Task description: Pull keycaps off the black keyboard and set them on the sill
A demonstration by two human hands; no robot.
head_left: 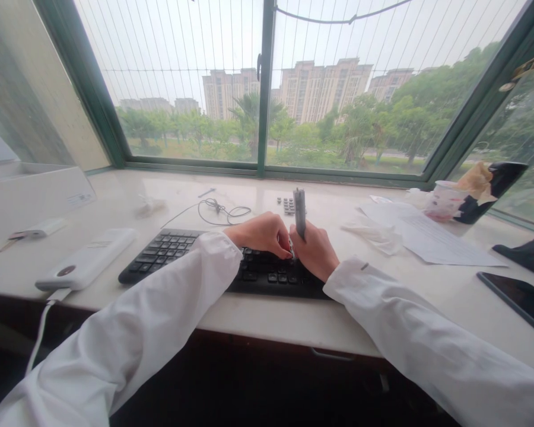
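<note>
Both my hands sit close together above the middle of a black computer keyboard (173, 252), on a white stone sill. My right hand (314, 252) grips a grey marker pen (299, 212) upright, its top pointing away from me. My left hand (260, 234) reaches across to the pen's lower end, its fingertips pinching a small silver piece (291, 249). That piece is mostly hidden by my fingers, so I cannot tell what it is. White sleeves cover both my forearms.
A white power bank (85, 260) with a cable lies left of the keyboard, near a key on a white fob (31, 232). Behind lies a black cable (218, 209). Papers (440, 237), a dark tablet (520, 299) and a paper cup (445, 201) are right; a window runs behind.
</note>
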